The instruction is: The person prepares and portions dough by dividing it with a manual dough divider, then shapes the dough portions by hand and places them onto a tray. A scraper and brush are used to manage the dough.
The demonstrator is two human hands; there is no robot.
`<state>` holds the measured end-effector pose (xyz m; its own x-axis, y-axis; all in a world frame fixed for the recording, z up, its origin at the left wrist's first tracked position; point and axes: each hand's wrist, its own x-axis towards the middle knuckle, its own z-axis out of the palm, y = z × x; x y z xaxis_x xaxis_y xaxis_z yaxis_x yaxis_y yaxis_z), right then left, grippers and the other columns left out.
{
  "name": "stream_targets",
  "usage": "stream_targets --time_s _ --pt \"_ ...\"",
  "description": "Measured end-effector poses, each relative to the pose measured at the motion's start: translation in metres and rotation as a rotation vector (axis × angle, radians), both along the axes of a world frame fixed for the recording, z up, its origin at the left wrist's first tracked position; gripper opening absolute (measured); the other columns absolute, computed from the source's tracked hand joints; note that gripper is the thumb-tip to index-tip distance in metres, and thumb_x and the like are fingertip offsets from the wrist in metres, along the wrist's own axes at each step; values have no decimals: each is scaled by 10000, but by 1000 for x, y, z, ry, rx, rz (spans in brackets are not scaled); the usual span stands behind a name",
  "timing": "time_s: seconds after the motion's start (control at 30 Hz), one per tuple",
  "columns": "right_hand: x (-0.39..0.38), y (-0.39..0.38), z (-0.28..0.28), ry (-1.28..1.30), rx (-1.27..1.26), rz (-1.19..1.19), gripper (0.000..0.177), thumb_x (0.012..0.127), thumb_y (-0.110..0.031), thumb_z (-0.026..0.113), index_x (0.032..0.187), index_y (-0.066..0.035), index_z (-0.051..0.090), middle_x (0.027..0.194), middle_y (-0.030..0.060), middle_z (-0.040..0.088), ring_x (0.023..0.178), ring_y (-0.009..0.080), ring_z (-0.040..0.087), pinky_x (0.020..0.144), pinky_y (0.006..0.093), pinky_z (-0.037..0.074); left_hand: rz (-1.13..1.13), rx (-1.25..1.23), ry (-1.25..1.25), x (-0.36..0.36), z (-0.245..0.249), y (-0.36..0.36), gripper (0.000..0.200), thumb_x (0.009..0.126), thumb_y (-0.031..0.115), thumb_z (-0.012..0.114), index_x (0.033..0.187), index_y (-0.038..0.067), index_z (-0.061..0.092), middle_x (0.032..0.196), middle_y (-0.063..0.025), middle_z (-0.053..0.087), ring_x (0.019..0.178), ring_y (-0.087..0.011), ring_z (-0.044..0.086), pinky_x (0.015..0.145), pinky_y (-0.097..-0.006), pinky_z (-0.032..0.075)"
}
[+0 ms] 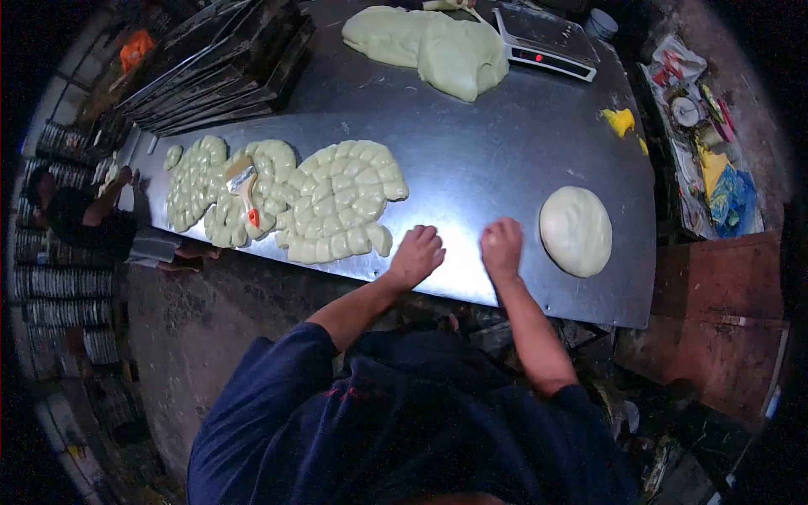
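My left hand is over the table's front edge, its fingers curled in and nothing seen in them. To its left lies a broad patch of pale, glossy dough pieces pressed side by side. My right hand is closed, slightly blurred, with the inside of its fingers hidden. A smooth round of dough rests on the table to the right, apart from that hand. Further left, a pastry brush with a red-tipped handle lies on more dough pieces.
Large dough lumps sit at the back of the metal table, beside a scale. Stacked dark trays stand at the back left. A yellow scrap lies near the right edge. Another person is at the far left.
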<state>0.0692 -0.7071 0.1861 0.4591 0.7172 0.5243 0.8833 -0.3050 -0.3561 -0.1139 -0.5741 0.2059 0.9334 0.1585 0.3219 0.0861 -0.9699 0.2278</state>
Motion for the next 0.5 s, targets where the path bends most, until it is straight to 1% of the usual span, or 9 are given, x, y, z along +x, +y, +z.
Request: stream_targets --time_s 0.03,0.07,0.13,0.2,0.23,0.33,0.4,0.43,0.5 --pt "0 -19 4 2 -33 -37 122 758 -75 655 744 -52 536 861 138 522 845 335 522 708 470 414 141 -153 -46 -16 -2 0 156 813 168 650 901 43 618 970 -127 575 989 -306 524 803 -417 444" --pt "-8 -40 7 -8 -51 -74 119 753 -75 662 753 -50 546 870 136 530 856 334 528 720 470 421 97 -164 -10 -38 -20 4 168 805 162 655 900 31 612 977 -141 572 985 -307 531 804 -418 446" --pt "-45 -53 8 143 71 -13 118 742 -74 678 792 -46 576 896 138 548 900 340 545 763 462 437 16 285 26 -61 -30 -9 130 773 142 650 868 64 610 963 -114 559 938 -308 530 793 -405 456" --pt "-72 -24 8 148 68 113 143 732 -9 689 802 -44 570 876 136 548 880 346 552 786 441 443 26 -329 -53 -56 -5 -32 153 751 107 659 889 54 620 978 -123 559 938 -318 539 807 -406 461" --pt "-66 -6 15 174 8 134 122 744 -27 686 816 -39 588 882 143 555 874 347 546 775 440 439 -55 -492 87 -48 13 -29 209 732 75 661 935 50 621 994 -135 562 961 -333 543 836 -414 464" --pt "-32 9 10 254 69 -28 78 777 -49 663 832 -19 616 898 153 570 860 358 531 749 446 432 -234 -489 -51 -43 14 -8 233 738 51 657 968 49 621 1023 -144 566 986 -343 543 855 -420 465" --pt "-45 -23 16 173 -68 -54 74 801 -35 653 864 -2 633 925 162 578 897 370 531 783 454 442 -246 -678 -33 -69 -1 9 199 807 15 624 1002 48 639 1048 -131 578 1013 -314 553 870 -394 464" --pt "-66 -26 26 107 -6 -65 84 810 -25 642 893 -9 642 890 137 574 900 324 564 838 427 445 -138 -989 -50 -83 1 13 197 833 30 639 1029 49 643 1044 -111 596 1013 -269 570 874 -365 465" --pt "-87 -17 33 411 -129 -52 164 802 -72 684 951 -4 680 939 133 614 903 261 594 849 378 476 123 -1673 78 -106 13 23 231 869 66 691 1092 28 644 1037 -53 643 1001 -149 595 872 -292 467"
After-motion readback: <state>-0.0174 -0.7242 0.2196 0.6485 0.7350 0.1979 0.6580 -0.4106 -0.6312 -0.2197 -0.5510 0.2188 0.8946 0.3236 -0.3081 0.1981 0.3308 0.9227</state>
